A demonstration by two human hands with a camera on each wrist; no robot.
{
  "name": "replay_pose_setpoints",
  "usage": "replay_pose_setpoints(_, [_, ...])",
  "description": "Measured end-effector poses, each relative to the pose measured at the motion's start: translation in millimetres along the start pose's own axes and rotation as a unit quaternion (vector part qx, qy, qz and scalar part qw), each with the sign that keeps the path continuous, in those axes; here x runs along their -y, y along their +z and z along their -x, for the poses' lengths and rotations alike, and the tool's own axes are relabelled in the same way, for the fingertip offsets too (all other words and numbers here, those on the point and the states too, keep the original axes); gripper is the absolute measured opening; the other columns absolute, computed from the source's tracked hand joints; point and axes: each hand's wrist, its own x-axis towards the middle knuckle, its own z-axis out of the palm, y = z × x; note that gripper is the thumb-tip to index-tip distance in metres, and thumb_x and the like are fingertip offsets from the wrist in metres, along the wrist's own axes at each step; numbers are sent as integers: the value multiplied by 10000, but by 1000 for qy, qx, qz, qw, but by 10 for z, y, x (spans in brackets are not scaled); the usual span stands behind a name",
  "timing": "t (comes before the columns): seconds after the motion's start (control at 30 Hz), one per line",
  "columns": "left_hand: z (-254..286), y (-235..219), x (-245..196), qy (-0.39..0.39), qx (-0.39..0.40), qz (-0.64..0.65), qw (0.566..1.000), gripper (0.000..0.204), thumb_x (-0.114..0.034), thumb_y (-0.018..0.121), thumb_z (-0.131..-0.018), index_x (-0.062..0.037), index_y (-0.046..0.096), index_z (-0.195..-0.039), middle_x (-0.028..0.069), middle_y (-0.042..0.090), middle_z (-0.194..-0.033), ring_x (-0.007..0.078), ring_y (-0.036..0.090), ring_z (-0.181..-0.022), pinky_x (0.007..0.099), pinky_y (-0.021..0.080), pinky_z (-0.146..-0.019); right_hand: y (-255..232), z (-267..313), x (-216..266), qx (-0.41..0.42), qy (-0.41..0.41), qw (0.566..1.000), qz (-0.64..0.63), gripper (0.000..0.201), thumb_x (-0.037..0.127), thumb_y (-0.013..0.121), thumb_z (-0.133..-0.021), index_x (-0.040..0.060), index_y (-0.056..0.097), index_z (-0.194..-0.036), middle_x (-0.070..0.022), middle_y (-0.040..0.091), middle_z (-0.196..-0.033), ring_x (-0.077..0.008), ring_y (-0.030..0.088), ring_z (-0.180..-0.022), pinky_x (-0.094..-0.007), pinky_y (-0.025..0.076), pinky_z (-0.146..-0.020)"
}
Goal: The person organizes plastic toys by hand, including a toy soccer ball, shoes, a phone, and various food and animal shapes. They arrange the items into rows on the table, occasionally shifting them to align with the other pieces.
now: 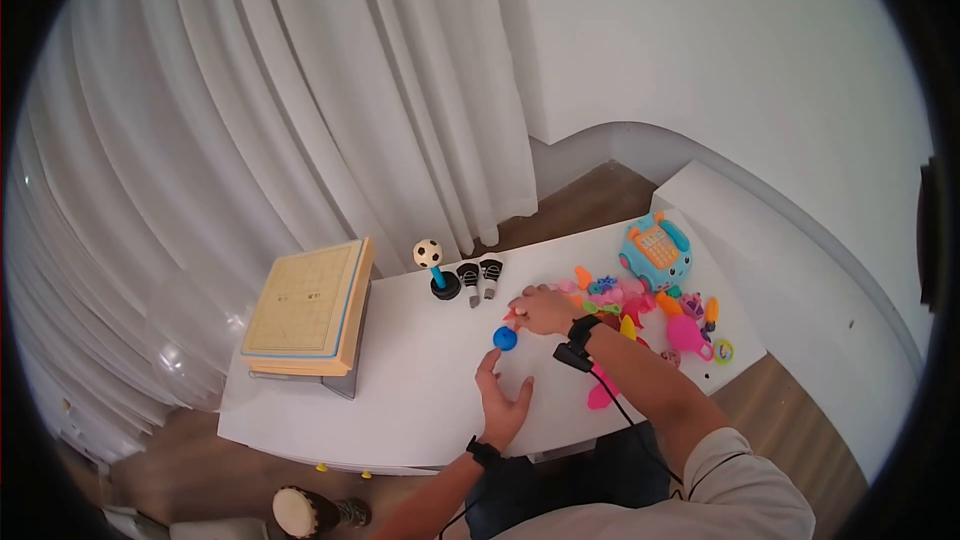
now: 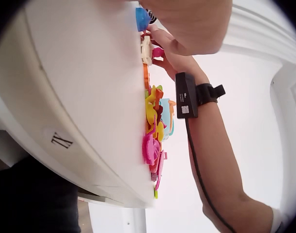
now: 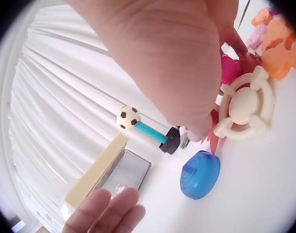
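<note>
The left grip (image 1: 502,409) spreads; the right grip (image 1: 546,311) pinches.

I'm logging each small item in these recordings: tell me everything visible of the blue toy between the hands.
The blue toy is rounded and glossy, plastic-looking, with faceted-looking sides and darker blue patches. It rests on the white table, between the right hand and the left hand, neither visibly gripping it. The tip of a red piece reaches its edge; whether they touch is unclear.

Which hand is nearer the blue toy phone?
The right. The right hand is to the left of the toy phone, with loose toys between; the left hand is farther off, near the front edge of the table.
</note>
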Motion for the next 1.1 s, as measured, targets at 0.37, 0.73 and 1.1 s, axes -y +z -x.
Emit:
replay_pose_setpoints(0.37, [-237,-437,162,56,85,-232,967,1251,-431,993,-735,27,254,-1635,306,318,-1667,475,355,-1543,567,339,-1238,157,696,565,7,-59,998,-9,405,379,757,-930,154,743,-1266,-172,691,-1221,-437,641,-1208,-563,524,-1022])
replay_pose_setpoints(0.73, [-175,-469,55,53,117,-241,962,1119,-457,966,-758,-18,375,-1601,233,358,-1666,438,432,-1498,531,401,-1218,-479,408,-564,-102,-3,992,-70,418,332,656,-1022,72,686,-1349,-207,661,-1402,-409,605,-1325,-514,485,-1129])
replay_pose_setpoints(1.1, [-163,-476,50,48,110,-220,968,1015,-437,966,-757,-101,458,-1569,211,376,-1658,432,467,-1463,533,405,-1209,-228,441,-517,36,62,997,36,461,438,555,-1072,100,643,-1373,-199,539,-1531,-436,519,-1425,-648,407,-1167])
